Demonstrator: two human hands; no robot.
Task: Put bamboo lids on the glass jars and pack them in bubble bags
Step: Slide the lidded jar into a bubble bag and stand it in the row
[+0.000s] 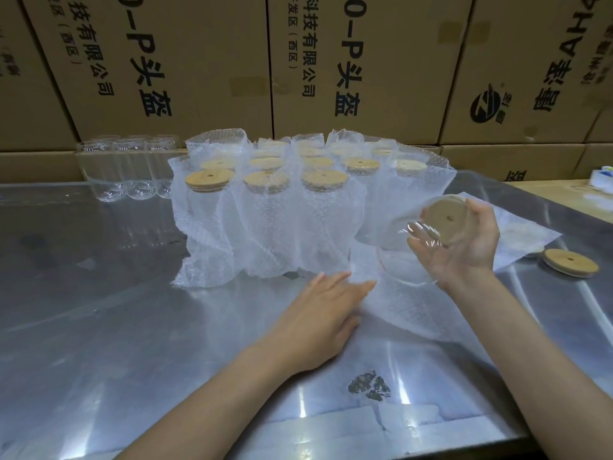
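The right hand [464, 240] grips a lidded glass jar [431, 234], tilted, above a flat bubble bag [408, 303] that the left hand [326, 303] presses with straight fingers. Behind stand bagged jars [265, 210]; bare jars [129, 171] far left, a loose lid [570, 262] right, perhaps bamboo. Steel table [116, 293], cardboard cartons [199, 61] behind.

Left hand [326, 313] flat, right hand [464, 240] cupped, gripping
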